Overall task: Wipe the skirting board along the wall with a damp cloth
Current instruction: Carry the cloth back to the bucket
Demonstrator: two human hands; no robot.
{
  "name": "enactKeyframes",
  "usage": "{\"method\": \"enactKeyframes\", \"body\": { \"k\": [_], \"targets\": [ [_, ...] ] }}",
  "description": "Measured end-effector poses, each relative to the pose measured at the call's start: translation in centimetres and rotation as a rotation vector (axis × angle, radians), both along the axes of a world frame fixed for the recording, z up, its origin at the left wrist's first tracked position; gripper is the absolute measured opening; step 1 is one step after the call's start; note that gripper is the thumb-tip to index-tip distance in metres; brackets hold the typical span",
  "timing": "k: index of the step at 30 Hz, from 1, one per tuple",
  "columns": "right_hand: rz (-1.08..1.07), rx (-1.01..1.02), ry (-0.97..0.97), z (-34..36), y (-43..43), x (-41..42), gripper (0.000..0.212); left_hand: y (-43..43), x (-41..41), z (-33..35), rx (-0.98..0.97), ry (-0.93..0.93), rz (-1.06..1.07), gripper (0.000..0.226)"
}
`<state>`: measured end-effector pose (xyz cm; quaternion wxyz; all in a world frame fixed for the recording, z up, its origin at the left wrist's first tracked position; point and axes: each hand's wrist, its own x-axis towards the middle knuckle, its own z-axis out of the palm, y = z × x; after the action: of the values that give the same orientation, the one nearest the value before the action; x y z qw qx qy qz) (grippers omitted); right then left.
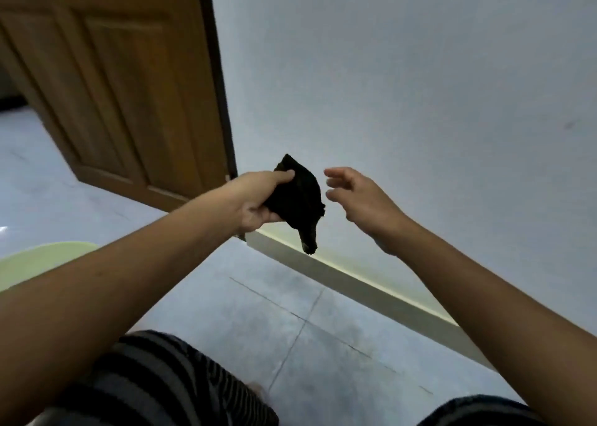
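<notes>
Left hand (258, 199) grips dark cloth (298, 199) in air above skirting board (355, 288); right hand (361, 199) beside it, fingers spread, empty.

Head camera looks down, tilted, close over floor (290, 296) and wall (420, 70)
</notes>
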<state>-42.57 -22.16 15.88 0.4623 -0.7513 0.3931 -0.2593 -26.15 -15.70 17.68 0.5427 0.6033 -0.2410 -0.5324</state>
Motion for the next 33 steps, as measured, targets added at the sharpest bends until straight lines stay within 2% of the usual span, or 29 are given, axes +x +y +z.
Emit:
{"method": "enactKeyframes", "body": {
  "k": [2, 4, 6, 8, 10, 11, 17, 21, 23, 25, 29, 33],
  "targets": [
    [0.007, 0.305, 0.003, 0.4, 2.3, 1.9, 0.051, 3.2, 0.7, 1.5, -0.041, 0.017, 0.057, 0.029],
    [0.1, 0.598, -0.092, 0.5, 5.9, 4.4, 0.058, 7.0, 1.9, 2.8, -0.081, 0.014, 0.116, 0.027],
    [0.158, 0.723, -0.245, -0.3, 9.5, 7.5, 0.059, 10.4, 3.8, 3.1, -0.108, -0.051, 0.177, 0.024],
    [0.104, 0.759, -0.37, -1.1, 12.5, 10.6, 0.054, 13.3, 6.5, 2.4, -0.112, -0.246, 0.255, 0.025],
    [0.042, 0.711, -0.393, -2.1, 14.6, 13.2, 0.047, 15.9, 9.5, 1.0, -0.078, -0.46, 0.342, 0.028],
    [0.038, 0.662, -0.372, -2.7, 15.5, 14.5, 0.043, 17.3, 11.0, 0.0, -0.058, -0.511, 0.391, 0.03],
    [0.046, 0.25, -0.091, -6.3, 18.6, 21.6, 0.021, 22.9, 17.3, -7.5, 0.053, -0.6, 0.54, 0.042],
    [-0.028, 0.108, -0.023, -8.6, 19.1, 25.4, 0.013, 22.6, 20.8, -8.3, 0.167, -0.929, 0.503, 0.043],
    [-0.042, 0.09, 0.012, -9.6, 18.5, 27.1, 0.009, 21.6, 22.4, -9.2, 0.244, -1.002, 0.468, 0.041],
    [-0.047, 0.103, 0.057, -10.8, 17.6, 28.1, 0.007, 20.3, 23.4, -10.9, 0.303, -0.975, 0.438, 0.041],
    [-0.002, 0.202, 0.119, -14.6, 15.2, 29.3, 0.014, 17.5, 24.7, -14.7, 0.345, -0.663, 0.495, 0.049],
    [0.069, 0.28, 0.124, -20.0, 13.8, 31.1, 0.017, 15.8, 26.0, -19.4, 0.469, -0.524, 0.541, 0.054]
  ]
}}
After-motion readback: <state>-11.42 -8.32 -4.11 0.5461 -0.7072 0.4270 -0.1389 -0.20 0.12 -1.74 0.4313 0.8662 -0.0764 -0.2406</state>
